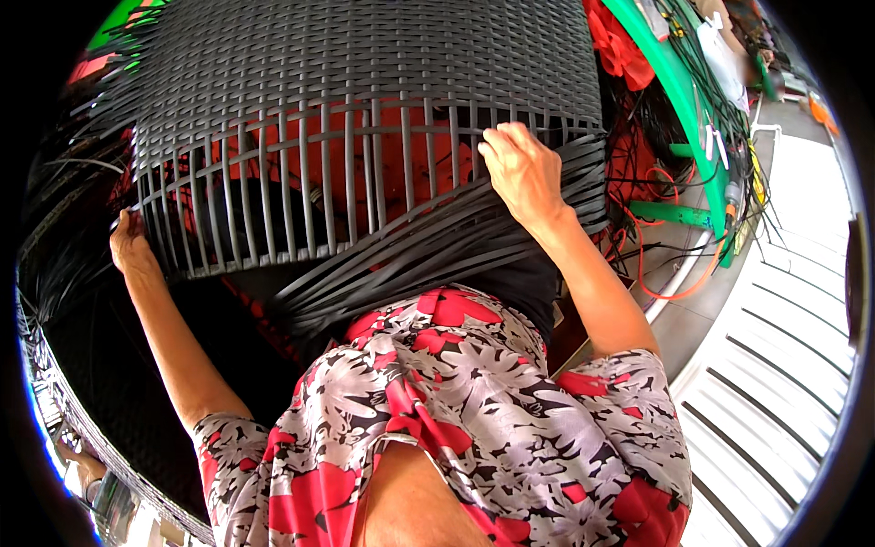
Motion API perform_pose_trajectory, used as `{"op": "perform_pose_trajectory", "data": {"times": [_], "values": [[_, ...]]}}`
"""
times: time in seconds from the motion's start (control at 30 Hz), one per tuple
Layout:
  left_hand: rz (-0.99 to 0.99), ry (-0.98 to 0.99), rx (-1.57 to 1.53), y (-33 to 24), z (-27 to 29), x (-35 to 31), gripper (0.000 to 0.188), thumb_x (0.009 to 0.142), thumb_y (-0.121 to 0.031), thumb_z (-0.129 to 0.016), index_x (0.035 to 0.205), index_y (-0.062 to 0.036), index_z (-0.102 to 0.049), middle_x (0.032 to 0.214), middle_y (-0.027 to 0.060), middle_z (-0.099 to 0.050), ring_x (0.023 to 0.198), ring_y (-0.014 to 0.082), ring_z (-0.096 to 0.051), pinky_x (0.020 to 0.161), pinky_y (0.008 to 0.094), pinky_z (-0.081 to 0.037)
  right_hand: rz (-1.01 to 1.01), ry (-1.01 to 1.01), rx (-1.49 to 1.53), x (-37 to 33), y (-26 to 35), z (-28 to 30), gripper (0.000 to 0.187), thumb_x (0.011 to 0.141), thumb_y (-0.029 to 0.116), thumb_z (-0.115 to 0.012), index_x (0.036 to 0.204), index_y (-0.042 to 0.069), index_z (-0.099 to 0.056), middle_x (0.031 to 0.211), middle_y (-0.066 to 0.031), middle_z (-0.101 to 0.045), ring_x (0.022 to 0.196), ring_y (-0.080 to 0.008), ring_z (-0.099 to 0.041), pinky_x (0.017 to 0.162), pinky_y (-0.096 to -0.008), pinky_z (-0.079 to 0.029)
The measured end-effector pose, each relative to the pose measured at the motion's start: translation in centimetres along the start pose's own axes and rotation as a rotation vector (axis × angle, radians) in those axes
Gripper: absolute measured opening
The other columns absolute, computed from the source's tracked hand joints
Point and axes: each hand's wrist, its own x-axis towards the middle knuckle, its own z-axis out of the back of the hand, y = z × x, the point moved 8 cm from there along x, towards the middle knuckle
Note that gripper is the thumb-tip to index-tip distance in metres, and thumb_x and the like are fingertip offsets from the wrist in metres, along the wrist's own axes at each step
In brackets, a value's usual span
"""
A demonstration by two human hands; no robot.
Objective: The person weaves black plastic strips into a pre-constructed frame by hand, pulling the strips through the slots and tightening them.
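A dark grey woven panel [365, 55] fills the upper middle. Its upper part is tightly woven, and upright strips [322, 201] stand bare in its lower part. My right hand [524, 173] is closed, fingertips pinched on a thin grey weaving strip [339, 134] that runs across the uprights just below the weave. Down at the panel's lower left edge, my left hand [131, 239] has its fingers bent in; what they hold is hidden. A thick bundle of loose grey strips [410, 239] hangs from the panel's right edge and sweeps across in front of my waist.
More loose strip ends [118, 82] stick out at the panel's left. To the right are a green frame [679, 100] hung with dark strips, an orange-red cord [670, 296] and a white slatted surface [775, 346]. Red material [360, 169] shows behind the bare uprights.
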Motion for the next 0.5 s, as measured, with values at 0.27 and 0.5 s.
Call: {"op": "perform_pose_trajectory", "data": {"times": [0.27, 0.5], "values": [[-0.006, -0.108, 0.071, -0.7, 0.5, 0.2, 0.018, 0.087, -0.016, -0.068, 0.093, -0.0001, -0.064, 0.083, 0.0074, -0.064, 0.078, 0.02, -0.062, 0.075, 0.0275, -0.051, -0.125, 0.12, 0.192, 0.3, -7.3, 3.0, 0.014, 0.082, 0.002, -0.062, 0.094, 0.002, -0.068, 0.085, -0.0134, -0.063, 0.076, -0.0319, -0.063, 0.067, -0.0371, -0.05], [-0.039, -0.13, 0.041, -0.9, -0.2, -0.7, 0.015, 0.086, -0.012, -0.068, 0.091, 0.0019, -0.063, 0.083, 0.0094, -0.064, 0.077, 0.0211, -0.063, 0.074, 0.0274, -0.054, -0.014, 0.489, 0.046, 2.3, -8.1, -0.3, 0.014, 0.08, 0.015, -0.064, 0.09, 0.006, -0.07, 0.08, -0.0138, -0.065, 0.077, -0.0322, -0.064, 0.069, -0.0413, -0.05]]}}
